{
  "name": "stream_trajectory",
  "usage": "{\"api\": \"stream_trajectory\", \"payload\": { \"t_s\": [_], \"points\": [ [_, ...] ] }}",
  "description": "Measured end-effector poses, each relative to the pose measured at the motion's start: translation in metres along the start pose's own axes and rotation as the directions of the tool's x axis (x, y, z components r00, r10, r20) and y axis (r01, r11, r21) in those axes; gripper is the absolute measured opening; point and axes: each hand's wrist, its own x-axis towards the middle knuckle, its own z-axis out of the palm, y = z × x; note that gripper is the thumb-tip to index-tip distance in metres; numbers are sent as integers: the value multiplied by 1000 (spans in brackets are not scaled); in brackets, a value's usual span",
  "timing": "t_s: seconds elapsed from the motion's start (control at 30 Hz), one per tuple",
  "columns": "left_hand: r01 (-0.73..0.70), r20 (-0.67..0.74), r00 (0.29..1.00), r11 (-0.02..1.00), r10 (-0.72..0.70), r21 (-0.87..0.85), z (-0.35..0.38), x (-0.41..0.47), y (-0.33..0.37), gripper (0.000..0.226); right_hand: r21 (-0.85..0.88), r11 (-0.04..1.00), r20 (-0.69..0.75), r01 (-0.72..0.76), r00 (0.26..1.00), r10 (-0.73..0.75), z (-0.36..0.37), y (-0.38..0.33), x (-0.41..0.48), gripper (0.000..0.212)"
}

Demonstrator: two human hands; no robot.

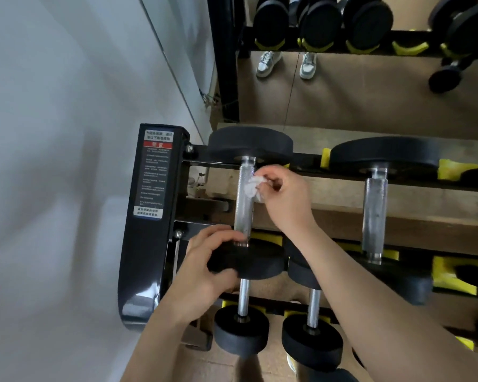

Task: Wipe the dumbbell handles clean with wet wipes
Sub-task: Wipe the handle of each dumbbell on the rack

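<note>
1. A dumbbell (243, 216) lies on the top tier of a black rack (149, 244), left of the frame's centre. It runs from a far head near mid-frame to a near head (257, 264) lower down.
2. The right hand (286, 198) pinches a crumpled white wet wipe (253, 187) between thumb and fingertips. It presses the wipe against the right side of the upper part of the knurled metal handle (242, 197).
3. The left hand (204, 267) grasps the near head, fingers curled over its top edge and thumb on the near side.
4. A second dumbbell (374, 213) rests to the right on the same tier, untouched, in yellow cradles (453, 169).
5. Two smaller dumbbells (312, 310) sit on the tier below, at the bottom centre.
6. A warning label (155, 172) with a red band is stuck on the rack's side plate.
7. At the upper right, a mirror (370, 89) reflects more dumbbells and a pair of shoes (268, 63).
</note>
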Motion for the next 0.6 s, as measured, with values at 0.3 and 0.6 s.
{"api": "stream_trajectory", "payload": {
  "t_s": [0.3,0.6],
  "points": [
    [189,-572,814,977,-101,97,48,17,17,26,-146,981,187,131,977,-102,-4,-8,-7,10],
    [233,-493,849,972,-188,31,40,18,21,41,-223,939,288,262,938,-194,1,-9,-5,17]
  ]
}}
